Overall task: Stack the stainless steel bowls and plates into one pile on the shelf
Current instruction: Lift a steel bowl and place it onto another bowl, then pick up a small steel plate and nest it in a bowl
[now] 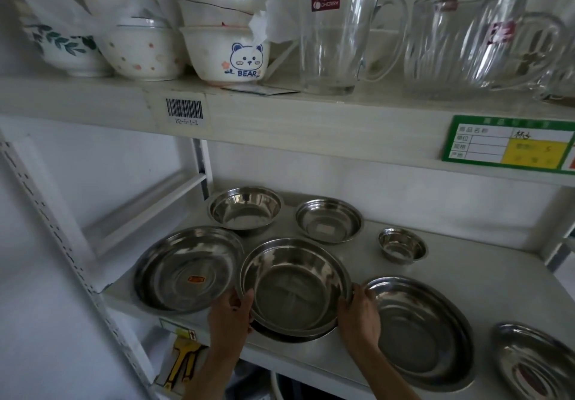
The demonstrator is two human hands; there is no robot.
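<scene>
On the white lower shelf (485, 275), both hands hold a round, deep stainless steel plate (294, 287) by its opposite rims: the left hand (230, 318) curls its grip around the near-left edge, the right hand (359, 315) around the right edge. The plate tilts, its far rim raised and its hollow facing up toward the camera, and it sits over another steel dish (289, 336) whose edge shows beneath. A wide shallow steel plate with an orange sticker (188, 270) lies just left, a large steel plate (420, 331) just right, and three smaller steel bowls (244, 208) stand upright behind
</scene>
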